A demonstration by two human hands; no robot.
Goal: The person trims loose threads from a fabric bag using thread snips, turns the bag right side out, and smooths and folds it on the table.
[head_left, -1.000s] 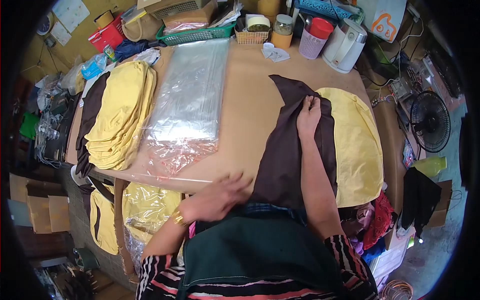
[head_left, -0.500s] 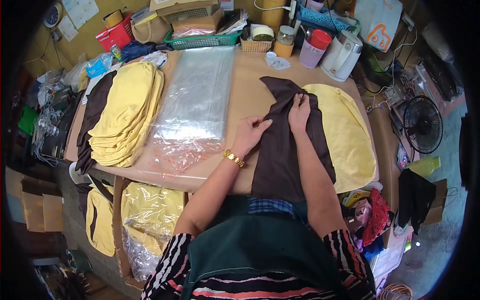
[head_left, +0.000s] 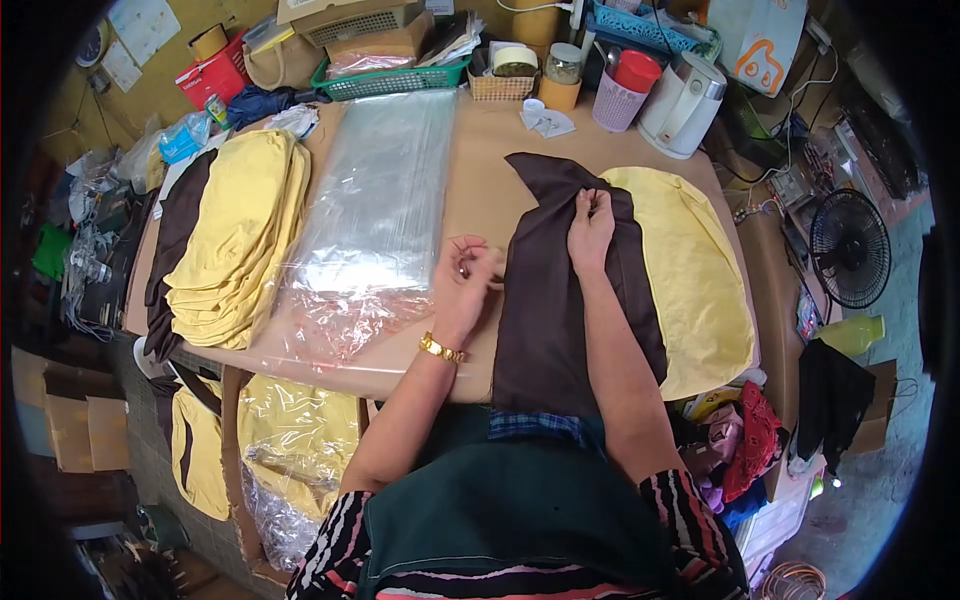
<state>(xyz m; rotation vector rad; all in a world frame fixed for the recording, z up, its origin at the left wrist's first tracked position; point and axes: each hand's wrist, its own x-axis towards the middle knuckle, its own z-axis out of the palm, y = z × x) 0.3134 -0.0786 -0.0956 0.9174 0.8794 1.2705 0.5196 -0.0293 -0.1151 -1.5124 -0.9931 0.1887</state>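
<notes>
I see the left hand point(head_left: 470, 278) drawn back to the edge of the long dark-brown cloth point(head_left: 545, 325), grip too blurred to tell; the right hand point(head_left: 592, 225) still pinches it, two o'clock on the tan tabletop point(head_left: 485, 175); round black fan point(head_left: 850, 248), three.

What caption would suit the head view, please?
Right hand pinching dark cloth beside yellow cloth on a table, left hand close by.

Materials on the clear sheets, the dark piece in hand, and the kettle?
Clear sheets: likely thin glossy plastic film; see-through, bright glare, crinkled lower end.
Dark piece: woven cloth, probably, matte; soft folds at the right hand.
Kettle: white body, perhaps plastic; shiny lid looks metallic.
</notes>
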